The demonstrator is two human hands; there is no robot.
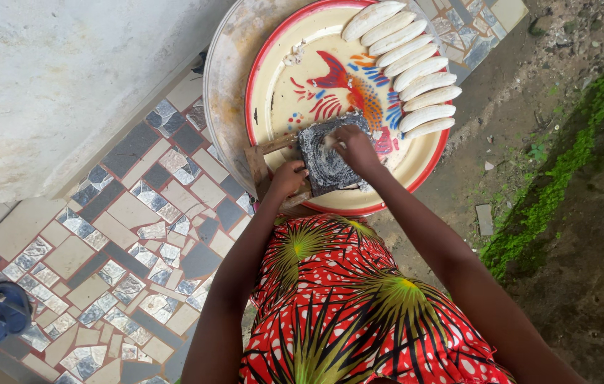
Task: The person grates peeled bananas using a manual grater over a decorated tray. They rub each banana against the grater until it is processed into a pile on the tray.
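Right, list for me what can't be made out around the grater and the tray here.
- Head view: what the right hand rubs on the grater is hidden under its fingers.
- Head view: the left hand covers part of the grater's wooden frame.
- Head view: the tray top rim is cut off by the picture's edge.
- Head view: the peeled pieces are too small to identify.

**Q:** ok how many of everything around the enamel tray (273, 64)?

**A:** counted 8 peeled white plantains (416, 67) lined up along its right rim, 1 wood-framed grater (327, 160) at its near edge, 2 hands on the grater, and 1 blue sandal (7, 311) way off to its lower left.
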